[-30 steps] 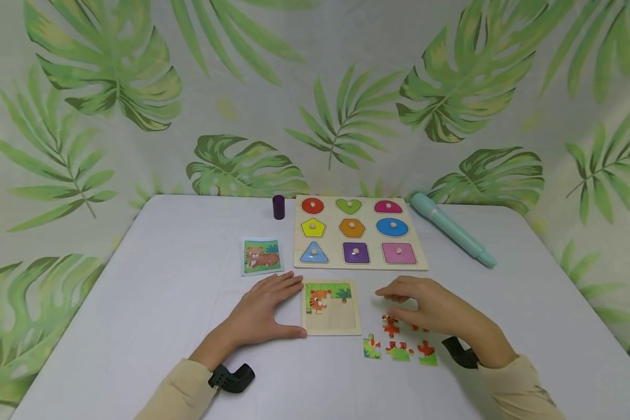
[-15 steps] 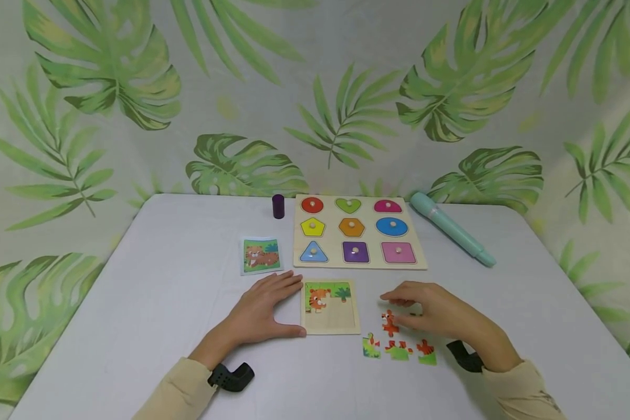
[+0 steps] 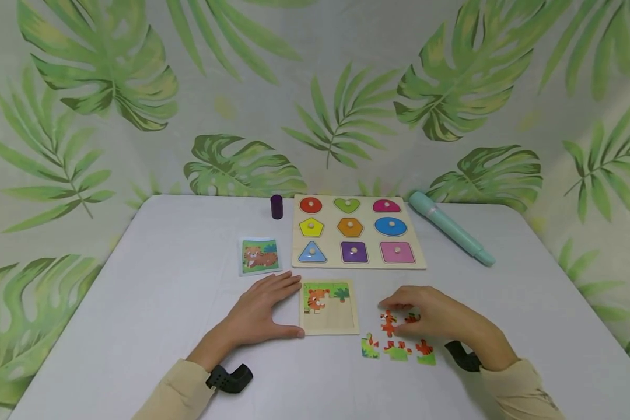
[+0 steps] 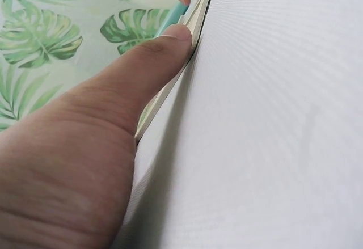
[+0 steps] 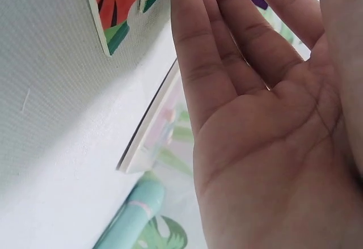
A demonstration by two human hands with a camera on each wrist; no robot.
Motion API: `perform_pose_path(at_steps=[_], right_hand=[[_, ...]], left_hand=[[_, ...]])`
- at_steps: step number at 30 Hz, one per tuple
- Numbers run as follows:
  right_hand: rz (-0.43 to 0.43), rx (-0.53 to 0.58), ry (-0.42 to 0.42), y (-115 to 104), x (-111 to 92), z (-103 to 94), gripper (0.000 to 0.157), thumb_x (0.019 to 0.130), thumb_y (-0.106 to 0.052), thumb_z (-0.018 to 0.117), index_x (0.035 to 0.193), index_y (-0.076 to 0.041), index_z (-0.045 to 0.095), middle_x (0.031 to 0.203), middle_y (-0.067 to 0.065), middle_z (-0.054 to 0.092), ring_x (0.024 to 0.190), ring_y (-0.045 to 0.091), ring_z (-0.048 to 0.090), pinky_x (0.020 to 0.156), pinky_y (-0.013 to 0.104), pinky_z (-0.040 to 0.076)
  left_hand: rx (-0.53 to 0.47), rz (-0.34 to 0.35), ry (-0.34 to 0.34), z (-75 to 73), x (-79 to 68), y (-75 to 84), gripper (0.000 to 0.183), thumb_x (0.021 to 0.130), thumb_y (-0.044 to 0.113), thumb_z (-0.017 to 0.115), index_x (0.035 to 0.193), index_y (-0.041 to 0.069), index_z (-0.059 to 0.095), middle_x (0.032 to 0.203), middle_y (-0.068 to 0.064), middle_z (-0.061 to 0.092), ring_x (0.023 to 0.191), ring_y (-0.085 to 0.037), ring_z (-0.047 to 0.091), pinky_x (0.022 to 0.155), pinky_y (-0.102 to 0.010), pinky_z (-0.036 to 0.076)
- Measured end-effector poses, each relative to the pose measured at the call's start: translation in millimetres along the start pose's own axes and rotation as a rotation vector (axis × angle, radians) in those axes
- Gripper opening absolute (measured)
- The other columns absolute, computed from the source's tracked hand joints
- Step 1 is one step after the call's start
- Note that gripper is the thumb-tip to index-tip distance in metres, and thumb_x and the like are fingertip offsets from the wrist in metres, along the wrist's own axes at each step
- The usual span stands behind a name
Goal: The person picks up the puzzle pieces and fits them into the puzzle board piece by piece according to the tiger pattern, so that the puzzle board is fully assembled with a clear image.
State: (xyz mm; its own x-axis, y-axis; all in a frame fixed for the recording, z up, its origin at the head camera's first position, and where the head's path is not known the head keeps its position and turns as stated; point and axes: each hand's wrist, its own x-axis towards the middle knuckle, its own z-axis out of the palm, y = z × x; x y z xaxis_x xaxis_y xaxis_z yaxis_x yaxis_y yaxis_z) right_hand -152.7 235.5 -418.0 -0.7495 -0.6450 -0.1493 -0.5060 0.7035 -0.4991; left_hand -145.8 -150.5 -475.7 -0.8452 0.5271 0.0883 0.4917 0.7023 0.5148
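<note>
My left hand [image 3: 265, 309] lies flat at the left side of a small wooden puzzle tray [image 3: 328, 324], thumb and fingertips touching its edge. In the left wrist view the thumb [image 4: 164, 50] rests along the tray's side. Some pieces in the tray form a tiger's head [image 3: 315, 300] and greenery along the top. My right hand [image 3: 425, 312] hovers over loose jigsaw pieces, fingers loosely bent and thumb apart from them. A tiger jigsaw piece [image 3: 388, 322] lies by the thumb tip. Another striped piece [image 5: 122, 5] shows beside the fingers in the right wrist view.
More jigsaw pieces [image 3: 398, 350] lie in front of the right hand. Behind stand a shape-peg board [image 3: 328, 226], a teal marker-shaped tube [image 3: 451, 228] and a dark purple cylinder [image 3: 276, 207]. A tiger picture card [image 3: 259, 256] lies behind the left hand.
My right hand has lowered slightly toward the loose pieces, its index fingertip and thumb coming close around the tiger piece. The left hand stays at the tray.
</note>
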Motion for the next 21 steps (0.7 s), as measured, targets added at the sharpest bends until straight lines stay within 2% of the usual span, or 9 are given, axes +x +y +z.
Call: perform_pose_path(at_steps=[21], right_hand=[[0.026, -0.020, -0.029, 1.1, 2.3, 1.1, 0.042, 0.089, -0.029, 0.082, 0.129, -0.018, 0.073, 0.115, -0.013, 0.070, 0.101, 0.006, 0.062, 0.089, 0.030, 0.059]], left_hand=[[0.004, 0.004, -0.003, 0.0, 0.5, -0.7, 0.097, 0.079, 0.068, 0.078, 0.155, 0.015, 0.049, 0.163, 0.001, 0.042, 0.156, -0.022, 0.030, 0.128, -0.052, 0.024]])
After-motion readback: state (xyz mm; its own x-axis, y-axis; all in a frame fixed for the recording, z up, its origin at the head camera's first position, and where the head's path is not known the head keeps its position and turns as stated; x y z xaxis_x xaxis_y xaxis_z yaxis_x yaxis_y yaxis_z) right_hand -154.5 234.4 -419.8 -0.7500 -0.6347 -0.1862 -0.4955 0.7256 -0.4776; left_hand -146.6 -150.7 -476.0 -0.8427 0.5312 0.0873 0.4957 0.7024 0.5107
